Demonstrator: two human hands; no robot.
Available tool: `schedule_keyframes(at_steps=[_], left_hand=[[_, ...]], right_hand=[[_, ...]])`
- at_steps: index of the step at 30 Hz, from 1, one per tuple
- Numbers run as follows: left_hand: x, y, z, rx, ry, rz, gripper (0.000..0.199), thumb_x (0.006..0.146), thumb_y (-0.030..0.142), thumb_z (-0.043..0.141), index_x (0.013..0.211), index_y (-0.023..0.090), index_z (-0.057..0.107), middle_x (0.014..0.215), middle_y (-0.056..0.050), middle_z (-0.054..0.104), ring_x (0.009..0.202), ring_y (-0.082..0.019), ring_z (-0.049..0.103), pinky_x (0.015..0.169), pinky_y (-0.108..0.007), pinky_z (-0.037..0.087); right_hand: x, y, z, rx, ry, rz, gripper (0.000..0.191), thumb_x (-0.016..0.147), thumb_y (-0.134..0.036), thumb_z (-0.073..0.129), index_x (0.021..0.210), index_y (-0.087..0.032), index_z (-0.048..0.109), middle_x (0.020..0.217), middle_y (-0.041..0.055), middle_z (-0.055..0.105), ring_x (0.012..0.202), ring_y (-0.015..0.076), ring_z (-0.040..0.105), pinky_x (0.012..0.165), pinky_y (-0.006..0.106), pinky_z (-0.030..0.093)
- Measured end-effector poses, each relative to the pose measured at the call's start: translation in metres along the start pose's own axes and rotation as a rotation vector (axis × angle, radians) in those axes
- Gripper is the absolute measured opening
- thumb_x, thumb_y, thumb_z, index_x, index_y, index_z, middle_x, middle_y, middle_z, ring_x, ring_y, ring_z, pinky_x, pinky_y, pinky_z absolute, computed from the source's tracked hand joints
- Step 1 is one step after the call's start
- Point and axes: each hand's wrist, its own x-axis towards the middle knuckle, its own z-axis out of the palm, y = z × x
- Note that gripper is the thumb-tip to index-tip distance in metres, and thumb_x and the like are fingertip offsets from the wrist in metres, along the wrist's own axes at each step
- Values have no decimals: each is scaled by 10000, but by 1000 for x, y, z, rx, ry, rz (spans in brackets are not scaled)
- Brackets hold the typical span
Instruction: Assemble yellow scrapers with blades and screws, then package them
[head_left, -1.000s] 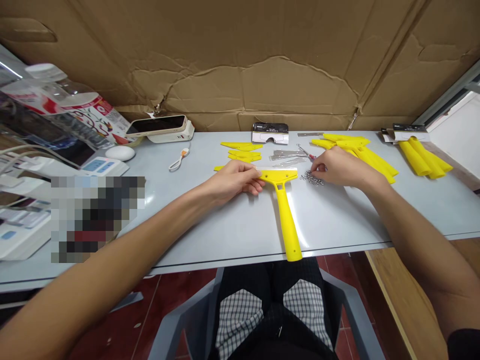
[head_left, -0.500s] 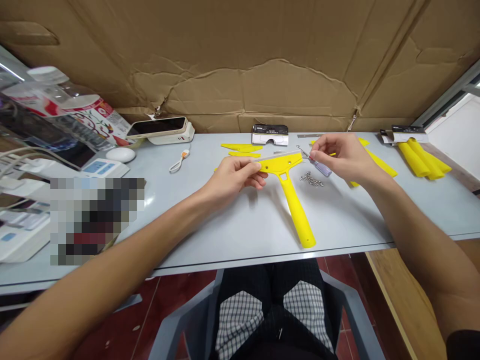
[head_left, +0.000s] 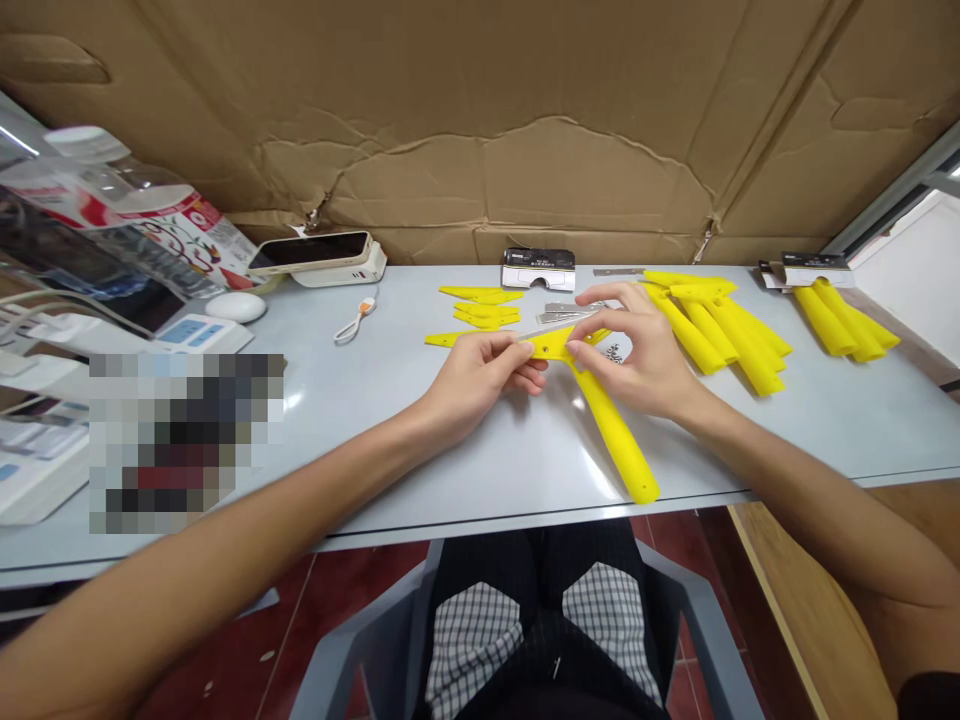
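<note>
My left hand (head_left: 491,375) pinches the left end of a yellow scraper (head_left: 619,435), with its thumb on top. The scraper has a T-shaped head, a metal blade along its far edge and a handle slanting toward the table's front edge. My right hand (head_left: 637,350) is over the right half of the head. Its thumb and index finger close together at the head; anything small between them is hidden. Just behind the right hand a heap of small screws (head_left: 613,353) partly shows. Loose metal blades (head_left: 566,312) lie beyond the head.
Yellow head plates (head_left: 480,296) lie left of centre. Yellow handles (head_left: 739,335) are piled at the right, with more handles (head_left: 844,320) by a card at far right. A black-and-white card (head_left: 538,268), phone (head_left: 311,252), short cable (head_left: 355,320), mouse (head_left: 235,307) and bottle (head_left: 142,215) also stand around.
My right hand has moved left from near the screwdriver onto the scraper head. The handle's lower end has swung slightly right. The screwdriver is now out of sight.
</note>
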Motion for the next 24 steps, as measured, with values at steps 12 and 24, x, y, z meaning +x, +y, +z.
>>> schedule_keyframes(at_steps=[12,24], left_hand=[[-9,6,10,105,3,44,254,1028,244,673,795,160,731,792,-81,792,645,-158,726,732,-320,609],[-9,4,13,85,17,-18,284,1030,225,664,766,162,750,816,-86,795,653,-154,720,732,-317,600]], right_hand=[[-2,-8,9,16,-3,-2,79,939,-266,768,889,-294,823,1392,79,725,1384,349,630,1203,621,462],[1,-4,14,131,-16,120,48,918,-255,720,926,-253,768,1280,118,738,1273,315,699,1169,585,481]])
